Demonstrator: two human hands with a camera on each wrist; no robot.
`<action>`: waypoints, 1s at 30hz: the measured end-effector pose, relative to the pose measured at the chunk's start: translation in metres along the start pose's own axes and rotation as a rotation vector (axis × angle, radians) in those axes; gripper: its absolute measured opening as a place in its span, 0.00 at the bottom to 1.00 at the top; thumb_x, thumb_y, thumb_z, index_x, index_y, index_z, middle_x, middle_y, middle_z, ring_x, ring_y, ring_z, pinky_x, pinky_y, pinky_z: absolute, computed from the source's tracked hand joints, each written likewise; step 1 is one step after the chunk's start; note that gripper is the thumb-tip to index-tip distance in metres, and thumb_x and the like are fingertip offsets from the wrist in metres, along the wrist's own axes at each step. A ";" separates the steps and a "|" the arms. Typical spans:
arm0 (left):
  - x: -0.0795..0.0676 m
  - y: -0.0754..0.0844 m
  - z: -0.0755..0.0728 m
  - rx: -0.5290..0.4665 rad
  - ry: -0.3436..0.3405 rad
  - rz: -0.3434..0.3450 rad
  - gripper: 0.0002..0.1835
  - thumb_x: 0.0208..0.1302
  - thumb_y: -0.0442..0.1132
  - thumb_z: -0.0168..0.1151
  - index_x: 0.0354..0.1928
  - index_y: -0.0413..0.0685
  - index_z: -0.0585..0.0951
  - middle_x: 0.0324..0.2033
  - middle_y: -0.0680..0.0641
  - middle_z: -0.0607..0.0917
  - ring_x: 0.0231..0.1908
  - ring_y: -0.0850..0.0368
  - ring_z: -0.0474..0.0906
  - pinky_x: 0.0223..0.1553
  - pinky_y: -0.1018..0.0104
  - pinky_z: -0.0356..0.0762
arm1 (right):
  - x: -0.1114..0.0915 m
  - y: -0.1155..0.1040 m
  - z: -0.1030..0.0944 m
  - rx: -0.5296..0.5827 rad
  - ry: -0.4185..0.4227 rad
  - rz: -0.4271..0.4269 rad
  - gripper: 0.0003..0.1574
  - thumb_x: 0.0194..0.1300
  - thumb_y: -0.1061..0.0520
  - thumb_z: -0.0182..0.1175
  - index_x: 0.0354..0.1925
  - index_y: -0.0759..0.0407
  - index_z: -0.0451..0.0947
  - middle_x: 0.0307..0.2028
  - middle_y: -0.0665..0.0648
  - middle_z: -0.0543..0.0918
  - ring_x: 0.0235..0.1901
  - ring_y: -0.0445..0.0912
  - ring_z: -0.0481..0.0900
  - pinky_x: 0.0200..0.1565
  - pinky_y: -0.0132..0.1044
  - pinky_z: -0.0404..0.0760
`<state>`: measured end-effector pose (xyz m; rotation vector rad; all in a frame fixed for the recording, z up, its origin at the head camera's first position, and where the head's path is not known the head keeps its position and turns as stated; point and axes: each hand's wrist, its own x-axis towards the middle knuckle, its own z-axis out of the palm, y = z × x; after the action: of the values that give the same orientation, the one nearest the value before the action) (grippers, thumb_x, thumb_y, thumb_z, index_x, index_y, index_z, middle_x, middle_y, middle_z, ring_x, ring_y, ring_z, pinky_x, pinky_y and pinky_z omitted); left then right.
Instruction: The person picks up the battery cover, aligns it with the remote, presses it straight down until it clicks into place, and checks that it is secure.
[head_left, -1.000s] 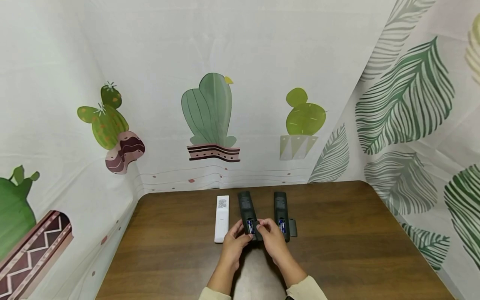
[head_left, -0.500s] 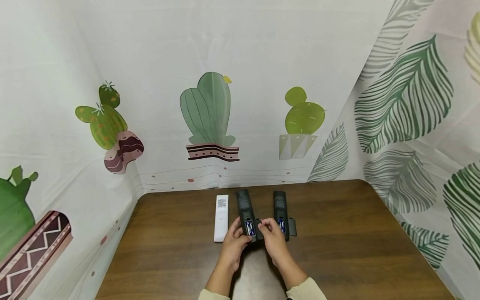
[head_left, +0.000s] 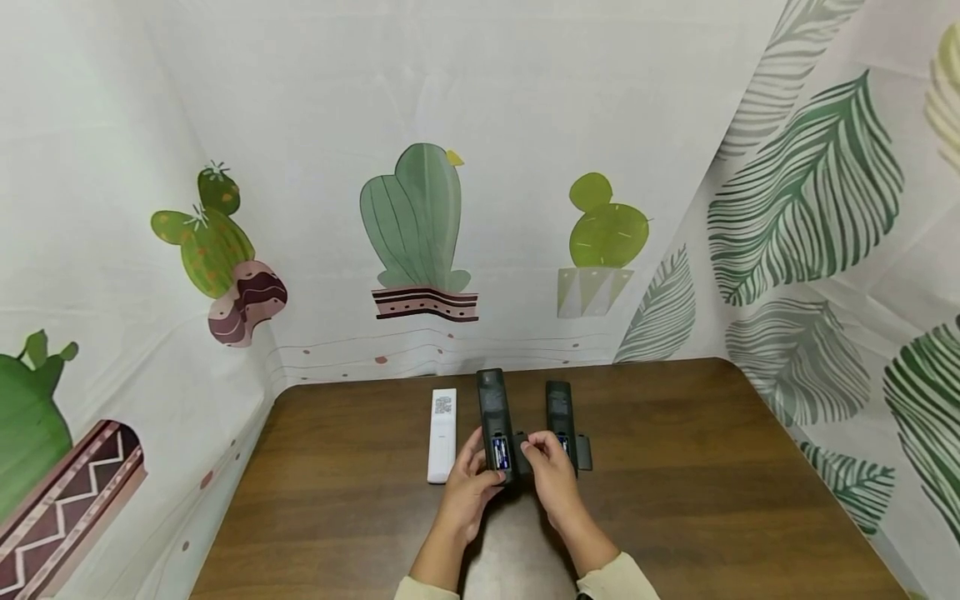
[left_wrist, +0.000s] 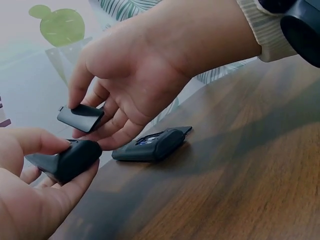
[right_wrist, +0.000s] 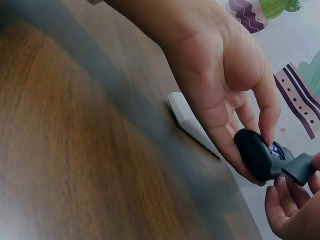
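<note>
My left hand [head_left: 467, 492] grips the lower end of a black remote control [head_left: 492, 402], back side up. Blue batteries [head_left: 501, 452] show in its uncovered compartment. Between thumb and fingers, my right hand [head_left: 553, 475] pinches a small dark battery cover [head_left: 522, 454] just right of that compartment. In the left wrist view the battery cover [left_wrist: 81, 117] stands apart from the remote's end [left_wrist: 75, 161], above it. The right wrist view has the cover [right_wrist: 300, 169] beside the remote control [right_wrist: 256, 154], with the left thumb near the batteries.
A white remote control [head_left: 442, 435] lies to the left on the wooden table [head_left: 337, 500]. A second black remote [head_left: 559, 406] lies on the right, its compartment uncovered and partly behind the right hand. Another dark cover [head_left: 584, 452] rests against its right side. Patterned cloth [head_left: 517, 108] hangs behind.
The held remote has risen slightly and turned more upright in the head view. The right hand has drawn the cover from over the compartment's edge out to the right, leaving the batteries exposed.
</note>
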<state>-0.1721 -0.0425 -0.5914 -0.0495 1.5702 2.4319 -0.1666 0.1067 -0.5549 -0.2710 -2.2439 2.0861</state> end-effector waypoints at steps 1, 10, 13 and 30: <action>0.000 0.000 0.000 -0.001 -0.005 0.001 0.49 0.56 0.22 0.60 0.79 0.52 0.55 0.59 0.43 0.79 0.45 0.56 0.82 0.45 0.65 0.83 | 0.000 -0.001 -0.001 0.002 0.000 -0.009 0.11 0.74 0.57 0.56 0.47 0.66 0.73 0.51 0.61 0.79 0.53 0.47 0.72 0.57 0.38 0.70; 0.001 0.003 0.002 -0.014 -0.004 -0.041 0.50 0.55 0.21 0.59 0.79 0.57 0.57 0.61 0.42 0.77 0.45 0.56 0.81 0.48 0.65 0.81 | 0.005 -0.006 -0.008 0.042 -0.004 -0.072 0.10 0.70 0.61 0.61 0.46 0.67 0.77 0.44 0.64 0.79 0.38 0.40 0.74 0.43 0.30 0.73; 0.000 0.005 0.002 -0.015 -0.007 -0.043 0.50 0.55 0.21 0.59 0.79 0.56 0.56 0.60 0.42 0.77 0.46 0.56 0.81 0.48 0.65 0.81 | 0.008 -0.007 -0.009 0.063 -0.014 -0.087 0.12 0.69 0.61 0.62 0.47 0.68 0.77 0.42 0.63 0.79 0.37 0.40 0.76 0.42 0.29 0.75; -0.004 0.006 0.002 -0.002 -0.019 -0.060 0.49 0.55 0.23 0.60 0.79 0.56 0.57 0.60 0.45 0.78 0.48 0.55 0.80 0.50 0.64 0.79 | 0.011 -0.004 -0.010 0.054 -0.193 -0.178 0.21 0.69 0.63 0.63 0.60 0.56 0.79 0.42 0.61 0.76 0.36 0.41 0.79 0.42 0.31 0.84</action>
<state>-0.1692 -0.0435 -0.5848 -0.0726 1.5359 2.3819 -0.1764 0.1187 -0.5505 0.1349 -2.2116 2.1554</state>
